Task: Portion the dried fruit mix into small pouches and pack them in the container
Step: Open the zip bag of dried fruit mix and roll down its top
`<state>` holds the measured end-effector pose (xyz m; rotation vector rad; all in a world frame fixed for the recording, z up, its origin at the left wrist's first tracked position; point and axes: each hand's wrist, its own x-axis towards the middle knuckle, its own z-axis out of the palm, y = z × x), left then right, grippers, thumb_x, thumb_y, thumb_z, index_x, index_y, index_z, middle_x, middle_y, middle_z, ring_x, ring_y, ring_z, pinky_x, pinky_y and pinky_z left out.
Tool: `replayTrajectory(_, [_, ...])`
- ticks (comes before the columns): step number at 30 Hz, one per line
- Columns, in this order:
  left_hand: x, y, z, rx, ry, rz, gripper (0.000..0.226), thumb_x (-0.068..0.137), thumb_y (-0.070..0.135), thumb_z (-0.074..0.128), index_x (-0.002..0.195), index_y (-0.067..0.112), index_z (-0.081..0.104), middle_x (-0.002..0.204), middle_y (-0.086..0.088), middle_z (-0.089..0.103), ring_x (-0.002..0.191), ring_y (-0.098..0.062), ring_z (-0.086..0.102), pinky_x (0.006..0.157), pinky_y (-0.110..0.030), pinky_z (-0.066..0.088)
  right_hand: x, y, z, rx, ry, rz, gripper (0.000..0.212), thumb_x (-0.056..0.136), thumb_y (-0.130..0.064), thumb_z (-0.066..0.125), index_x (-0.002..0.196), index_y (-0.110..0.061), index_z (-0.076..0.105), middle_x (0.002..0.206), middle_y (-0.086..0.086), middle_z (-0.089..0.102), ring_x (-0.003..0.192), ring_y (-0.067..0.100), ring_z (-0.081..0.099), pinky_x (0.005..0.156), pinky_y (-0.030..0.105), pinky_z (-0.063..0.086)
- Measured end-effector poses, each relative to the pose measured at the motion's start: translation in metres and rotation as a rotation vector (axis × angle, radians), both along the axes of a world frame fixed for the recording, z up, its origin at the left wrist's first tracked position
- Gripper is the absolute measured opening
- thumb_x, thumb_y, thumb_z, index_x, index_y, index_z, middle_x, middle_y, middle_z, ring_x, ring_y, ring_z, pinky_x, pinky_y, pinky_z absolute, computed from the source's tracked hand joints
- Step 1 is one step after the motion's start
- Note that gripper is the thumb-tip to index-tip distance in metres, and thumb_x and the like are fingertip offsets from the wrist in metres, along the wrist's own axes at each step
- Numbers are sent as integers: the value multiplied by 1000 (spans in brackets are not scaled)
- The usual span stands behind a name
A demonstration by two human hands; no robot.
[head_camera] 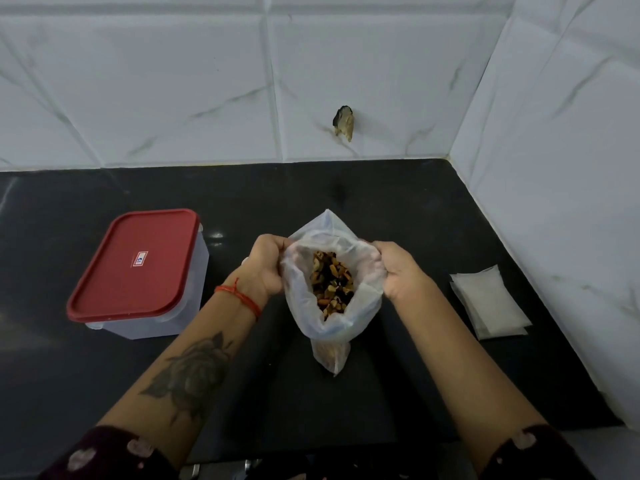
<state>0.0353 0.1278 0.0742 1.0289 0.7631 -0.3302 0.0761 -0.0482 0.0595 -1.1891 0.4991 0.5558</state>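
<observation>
A translucent white plastic bag (304,306) stands at the middle of the black counter, its mouth pulled wide. Brown and dark dried fruit mix (332,284) shows inside it. My left hand (268,263) grips the bag's left rim with curled fingers. My right hand (398,268) grips the right rim the same way. A clear container (194,271) with a red lid (138,266) sits closed to the left. A stack of small empty clear pouches (488,301) lies flat to the right.
The black counter (398,209) ends at a white marble-look tiled wall (173,98) behind and on the right. A small dark and tan scrap (344,123) is stuck on the back wall. The counter's front edge runs just below my forearms.
</observation>
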Motion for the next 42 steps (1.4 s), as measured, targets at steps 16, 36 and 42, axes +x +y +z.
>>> replayTrajectory(16, [31,-6,8,92,-135,-85,30,93,25,55,119,11,61,92,-9,67,85,-19,64,79,-34,54,23,9,5,-745,-660,371,21,97,-21,49,99,-13,68,97,5,66,94,20,62,81,32,50])
replayTrajectory(36, [35,-2,-3,958,-477,-435,18,92,23,58,90,6,64,82,-10,64,79,-22,62,72,-32,53,18,6,-6,-971,-860,450,22,95,-29,52,103,-14,66,96,-1,64,91,15,60,77,28,46])
replayTrajectory(42, [40,0,10,166,-146,-356,23,93,15,48,99,2,66,89,-12,65,83,-22,62,82,-36,51,36,2,6,-202,-214,291,15,94,-9,51,99,-13,65,95,7,66,88,20,63,84,37,53])
